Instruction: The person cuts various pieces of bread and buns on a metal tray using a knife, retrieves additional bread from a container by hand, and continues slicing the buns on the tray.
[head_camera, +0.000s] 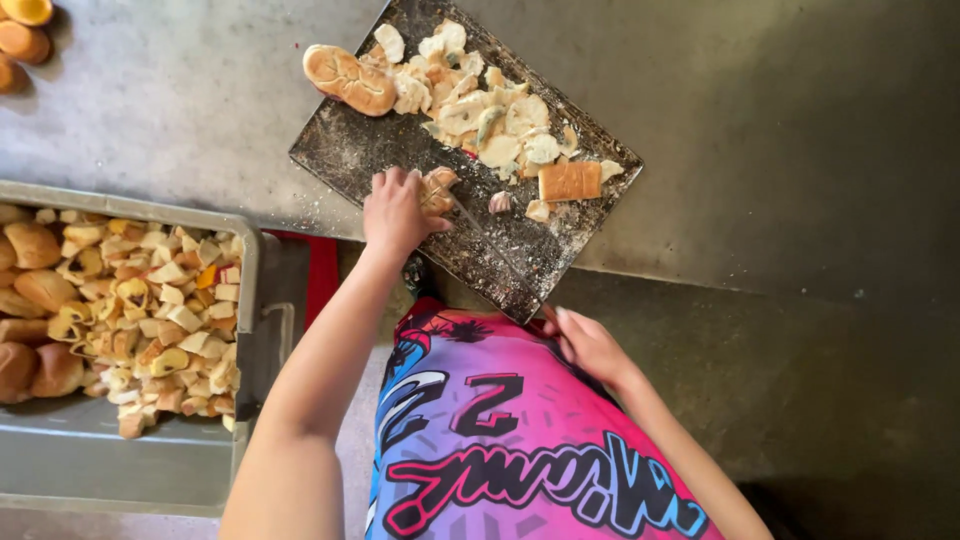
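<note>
A dark, crumb-dusted cutting board (350, 150) lies tilted on a grey counter. My left hand (395, 212) presses a piece of bread (438, 188) down on the board near its front edge. My right hand (590, 345) grips the handle of a knife, whose blade (490, 240) runs up across the board to the bread piece. Behind them on the board sit a whole bread roll (350, 78), a pile of cut bread chunks (480, 105) and a rectangular brown crust slice (570, 181).
A grey metal tub (250, 290) at the left holds many cut bread pieces and whole rolls. More rolls (22, 40) sit at the top left corner. My pink and blue patterned shirt (500, 430) fills the bottom centre. Grey counter surface (800, 130) extends to the right.
</note>
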